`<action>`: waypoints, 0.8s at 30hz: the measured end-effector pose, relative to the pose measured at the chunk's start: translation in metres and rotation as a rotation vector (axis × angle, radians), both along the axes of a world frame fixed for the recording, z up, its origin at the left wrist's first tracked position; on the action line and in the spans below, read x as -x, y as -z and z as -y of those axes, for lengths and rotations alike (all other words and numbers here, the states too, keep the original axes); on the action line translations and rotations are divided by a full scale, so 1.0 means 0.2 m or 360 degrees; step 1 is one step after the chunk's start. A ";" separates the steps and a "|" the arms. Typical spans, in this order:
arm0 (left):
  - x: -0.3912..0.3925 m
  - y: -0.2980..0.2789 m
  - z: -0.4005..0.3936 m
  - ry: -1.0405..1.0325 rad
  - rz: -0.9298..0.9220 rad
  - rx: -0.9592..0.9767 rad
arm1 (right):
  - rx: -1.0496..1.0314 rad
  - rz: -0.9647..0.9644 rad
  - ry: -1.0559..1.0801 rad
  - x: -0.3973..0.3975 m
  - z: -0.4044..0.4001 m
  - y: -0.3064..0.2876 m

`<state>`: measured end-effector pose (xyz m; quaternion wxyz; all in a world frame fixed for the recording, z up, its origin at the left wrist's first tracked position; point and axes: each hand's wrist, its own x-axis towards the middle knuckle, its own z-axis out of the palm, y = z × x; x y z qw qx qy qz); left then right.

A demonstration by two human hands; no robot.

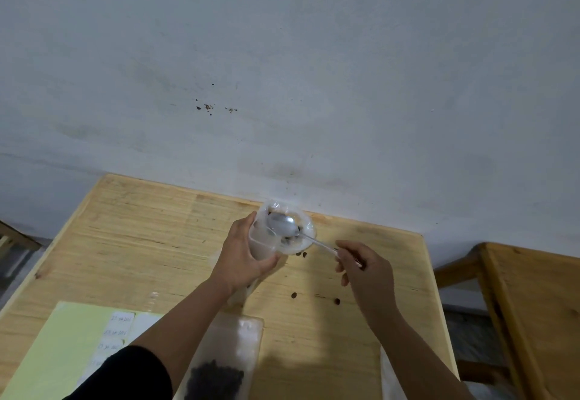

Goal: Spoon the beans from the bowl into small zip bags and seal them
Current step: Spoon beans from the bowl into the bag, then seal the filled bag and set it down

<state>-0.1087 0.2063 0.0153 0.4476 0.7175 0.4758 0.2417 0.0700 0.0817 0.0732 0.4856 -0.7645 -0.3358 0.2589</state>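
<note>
My left hand (241, 252) grips a small clear zip bag (262, 244) and holds its mouth open beside a clear bowl (306, 241) at the table's far edge. A few dark beans show inside the bowl. My right hand (367, 269) pinches the handle of a metal spoon (282, 225). The spoon's head lies over the bowl, right by the bag's mouth. Whether beans are on the spoon is unclear. Loose beans (294, 295) lie on the wood between my hands.
A sealed bag holding dark beans (226, 365) lies near the front edge. A yellow-green sheet (59, 355) with white date labels (116, 330) sits front left. The wooden table (150, 230) stands against a grey wall. A second wooden table (533, 305) is at the right.
</note>
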 end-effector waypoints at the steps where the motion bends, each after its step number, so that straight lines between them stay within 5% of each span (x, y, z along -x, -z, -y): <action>1: 0.00 0.00 0.00 -0.0001 -0.0005 -0.0007 | -0.0026 -0.0250 0.0120 -0.02 0.03 0.01; 4: 0.01 0.00 0.00 -0.0005 -0.0024 -0.0021 | -0.0125 -0.0813 0.0385 -0.05 0.09 0.05; 7: 0.01 0.01 0.01 0.0002 -0.0046 -0.0034 | -0.0077 -0.0961 0.0504 -0.07 0.13 0.12; 18: 0.01 0.01 0.06 0.0013 -0.0140 -0.0116 | 0.0528 -0.0168 0.0408 -0.25 0.15 0.40; 24: 0.00 -0.01 0.09 -0.0002 -0.0127 -0.0152 | 0.0593 0.0108 0.0196 -0.26 0.15 0.41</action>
